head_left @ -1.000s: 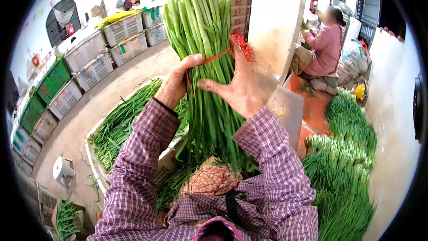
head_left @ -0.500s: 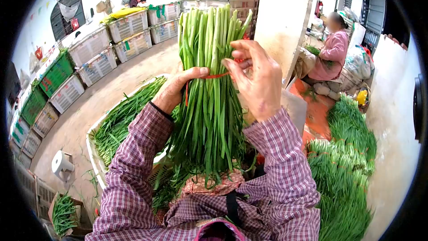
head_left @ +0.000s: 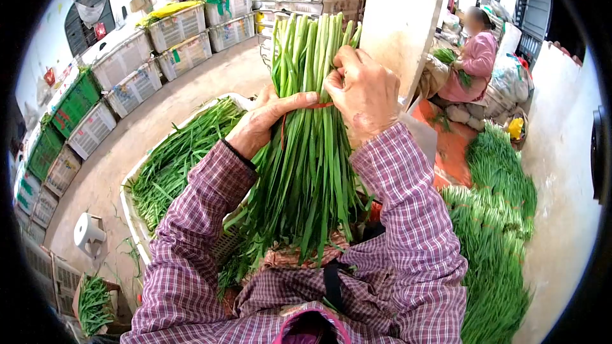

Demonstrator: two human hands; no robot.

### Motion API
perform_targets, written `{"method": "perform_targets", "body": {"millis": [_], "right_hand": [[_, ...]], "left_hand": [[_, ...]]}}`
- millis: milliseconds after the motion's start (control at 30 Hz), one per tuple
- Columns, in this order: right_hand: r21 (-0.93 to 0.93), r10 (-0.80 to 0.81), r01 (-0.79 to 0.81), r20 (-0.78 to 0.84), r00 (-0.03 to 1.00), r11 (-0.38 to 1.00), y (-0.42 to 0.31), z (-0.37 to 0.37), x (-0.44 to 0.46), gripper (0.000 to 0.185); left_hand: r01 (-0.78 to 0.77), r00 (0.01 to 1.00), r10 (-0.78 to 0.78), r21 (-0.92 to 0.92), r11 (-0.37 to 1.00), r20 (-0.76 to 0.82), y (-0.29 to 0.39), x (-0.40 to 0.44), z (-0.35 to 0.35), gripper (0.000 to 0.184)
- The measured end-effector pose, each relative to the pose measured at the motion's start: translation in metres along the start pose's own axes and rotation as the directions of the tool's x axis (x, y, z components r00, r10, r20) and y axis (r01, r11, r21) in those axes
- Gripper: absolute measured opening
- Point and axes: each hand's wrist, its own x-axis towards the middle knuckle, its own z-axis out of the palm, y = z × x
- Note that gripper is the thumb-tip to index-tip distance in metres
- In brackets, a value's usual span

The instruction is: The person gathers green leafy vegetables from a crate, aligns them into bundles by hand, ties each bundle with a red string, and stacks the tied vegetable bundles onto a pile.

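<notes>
A thick bunch of garlic chives point(head_left: 312, 153) stands upright in front of me, pale stalk ends up and green leaves hanging down. My left hand point(head_left: 268, 114) is closed round its left side, thumb pressed across the front. Just below that thumb a thin red tie point(head_left: 324, 105) crosses the stalks, and one loose end dangles at the left. My right hand point(head_left: 364, 92) is pinched closed against the bunch's right side, where the tie runs in to the fingers. What lies inside that pinch is mostly hidden.
A white crate point(head_left: 135, 216) of loose chives stands at my left. Tied chive bunches point(head_left: 491, 261) are piled at my right beside a wall. Stacked crates point(head_left: 127, 64) line the far left. A person in pink point(head_left: 475, 57) sits at the back right, holding greens.
My right hand's fingers have gone from spread to curled in tight against the bunch. Bunch and both hands sit slightly further right in view. My left hand keeps its hold.
</notes>
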Motion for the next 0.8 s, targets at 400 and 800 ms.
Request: {"method": "perform_targets", "body": {"millis": [400,800], "right_hand": [[-0.058,0.063,-0.077,-0.215,0.975,0.995,0.085,-0.032,0.041,0.009],[0.179,0.098,-0.196,0.445,0.89,0.964,-0.009,-0.03,-0.01,0.035]], "left_hand": [[0.106,0.985,-0.101,-0.033,0.994,0.14,-0.027,-0.01,0.001,0.066],[0.046,0.999,-0.047,-0.197,0.979,0.0,-0.022,-0.011,0.021,0.058]]}}
